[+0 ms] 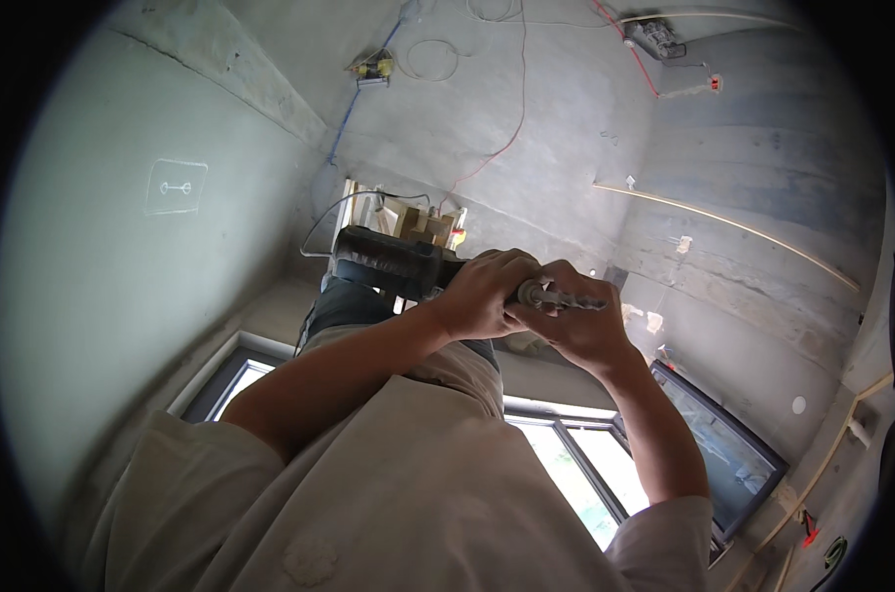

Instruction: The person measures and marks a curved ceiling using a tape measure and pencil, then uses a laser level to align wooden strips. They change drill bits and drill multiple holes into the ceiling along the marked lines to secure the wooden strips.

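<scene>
A dark rotary hammer drill (386,259) lies across in front of my body, its bulky end to the left and its nose to the right. My left hand (482,296) is wrapped round the front part of the tool, just behind the chuck. At the nose, my right hand (580,331) has its fingers curled round the chuck area. A spiral drill bit (573,301) sticks out to the right, over that hand. Fingers partly cover the chuck, so how the bit sits in it is hidden. A dark cord (307,232) loops near the tool's left end.
Behind the drill stand wooden pieces and boxes (423,225). A yellow-and-black tool (373,67) lies by a blue cable (346,123) on the grey floor. A long thin strip (733,222) lies at right. An open window sash (714,444) juts out at lower right.
</scene>
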A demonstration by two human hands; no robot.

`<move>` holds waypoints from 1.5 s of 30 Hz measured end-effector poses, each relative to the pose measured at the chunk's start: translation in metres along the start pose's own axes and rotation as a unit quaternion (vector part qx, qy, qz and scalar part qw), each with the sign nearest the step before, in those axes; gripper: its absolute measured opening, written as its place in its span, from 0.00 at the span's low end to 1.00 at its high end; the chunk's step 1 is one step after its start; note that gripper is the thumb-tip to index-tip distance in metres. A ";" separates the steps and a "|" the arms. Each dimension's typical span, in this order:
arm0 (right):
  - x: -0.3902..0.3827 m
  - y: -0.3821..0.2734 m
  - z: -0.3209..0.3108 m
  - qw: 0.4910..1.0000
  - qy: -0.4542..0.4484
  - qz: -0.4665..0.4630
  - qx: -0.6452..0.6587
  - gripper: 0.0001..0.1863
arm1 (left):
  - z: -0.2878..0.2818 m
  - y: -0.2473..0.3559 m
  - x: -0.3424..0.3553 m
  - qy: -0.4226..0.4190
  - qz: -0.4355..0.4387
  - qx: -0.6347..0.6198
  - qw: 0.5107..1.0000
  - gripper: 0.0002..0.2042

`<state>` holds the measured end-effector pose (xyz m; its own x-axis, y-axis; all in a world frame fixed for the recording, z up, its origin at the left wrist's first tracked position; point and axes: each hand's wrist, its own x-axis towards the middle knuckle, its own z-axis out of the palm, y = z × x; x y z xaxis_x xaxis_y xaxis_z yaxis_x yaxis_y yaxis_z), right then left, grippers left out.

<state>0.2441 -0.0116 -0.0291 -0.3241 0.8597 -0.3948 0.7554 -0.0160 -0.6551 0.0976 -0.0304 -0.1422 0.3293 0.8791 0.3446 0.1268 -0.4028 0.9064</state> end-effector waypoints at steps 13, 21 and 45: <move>0.000 0.011 0.017 0.987 0.044 0.050 0.149 0.17 | 0.000 -0.001 0.001 -0.005 -0.001 0.030 1.000 0.24; -0.025 0.005 0.014 0.997 0.054 0.048 0.041 0.22 | 0.006 -0.006 -0.002 -0.004 0.034 0.025 0.999 0.29; -0.042 0.006 0.032 0.937 0.267 -0.081 0.212 0.09 | 0.010 0.005 -0.004 -0.011 0.026 0.023 0.999 0.23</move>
<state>0.2441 -0.0638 -0.0370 0.0022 0.9994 0.0358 0.3906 0.0321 -0.9200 0.1068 -0.0386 -0.1413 0.3574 0.8506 0.3857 0.1514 -0.4603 0.8747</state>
